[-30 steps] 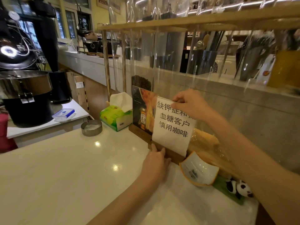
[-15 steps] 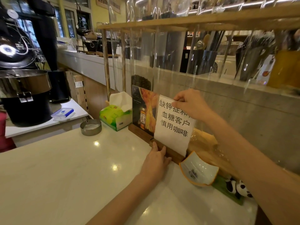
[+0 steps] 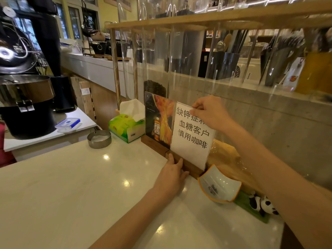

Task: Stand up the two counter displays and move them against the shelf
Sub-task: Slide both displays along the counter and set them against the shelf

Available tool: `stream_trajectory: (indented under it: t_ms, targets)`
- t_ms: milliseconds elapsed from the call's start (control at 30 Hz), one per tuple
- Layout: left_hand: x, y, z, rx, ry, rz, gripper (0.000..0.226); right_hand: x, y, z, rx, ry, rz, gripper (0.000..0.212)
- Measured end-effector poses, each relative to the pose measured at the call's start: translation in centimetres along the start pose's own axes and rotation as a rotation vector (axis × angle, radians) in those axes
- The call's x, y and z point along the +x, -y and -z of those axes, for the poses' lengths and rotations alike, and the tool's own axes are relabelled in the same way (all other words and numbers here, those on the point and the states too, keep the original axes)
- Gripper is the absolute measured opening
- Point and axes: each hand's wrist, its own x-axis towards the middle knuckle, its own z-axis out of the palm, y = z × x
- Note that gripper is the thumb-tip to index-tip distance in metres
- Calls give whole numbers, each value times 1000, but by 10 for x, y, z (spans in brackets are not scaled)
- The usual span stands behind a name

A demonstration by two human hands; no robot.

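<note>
Two counter displays stand upright side by side on wooden bases at the back of the white counter point(image 3: 80, 186), close to the shelf point(image 3: 215, 17) with clear tubes. The left display point(image 3: 159, 121) shows a bottle picture. The right display point(image 3: 192, 139) is a white sheet with black Chinese characters. My right hand point(image 3: 210, 112) pinches that sheet's top edge. My left hand point(image 3: 172, 175) rests with its fingers pressed against the right display's wooden base point(image 3: 190, 167).
A green tissue box point(image 3: 125, 127) and a round metal ashtray point(image 3: 99, 138) sit left of the displays. A white curved dish point(image 3: 219, 186) and a panda figure point(image 3: 262, 205) lie to the right. A coffee roaster point(image 3: 25, 97) stands at far left.
The white display has shifted slightly back toward the shelf, next to the bottle display. My left hand's fingers have moved up onto its base.
</note>
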Motion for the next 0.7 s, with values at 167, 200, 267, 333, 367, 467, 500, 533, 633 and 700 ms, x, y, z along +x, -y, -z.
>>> stream_trajectory:
  t_ms: [167,200,267,333,367,467,500,533,633,700]
  targets:
    - [1,0,0,3,-2,7,46,-1,0,0,6,1,-1,19]
    - [1,0,0,2,-1,9,47,-1,0,0,4,2,-1,20]
    - [1,0,0,1,-2,10,47,0,0,0,-3,5,-1,20]
    - [1,1,0,4,-2,7,46,0,0,0,-1,4,-5,20]
    - [1,1,0,3,0,7,46,0,0,0,1,4,-7,20]
    - [1,2,0,-2,0,10,44,0,0,-1,-4,5,-2,21]
    - [2,2,0,-2,0,11,44,0,0,-1,-4,5,4,21]
    - [1,2,1,0,4,15,44,-1,0,-1,-6,9,7,20]
    - [1,2,1,2,10,18,45,-1,-1,-1,-7,0,14,23]
    - [1,2,4,-1,26,25,47,-2,-3,-2,14,-3,19,29]
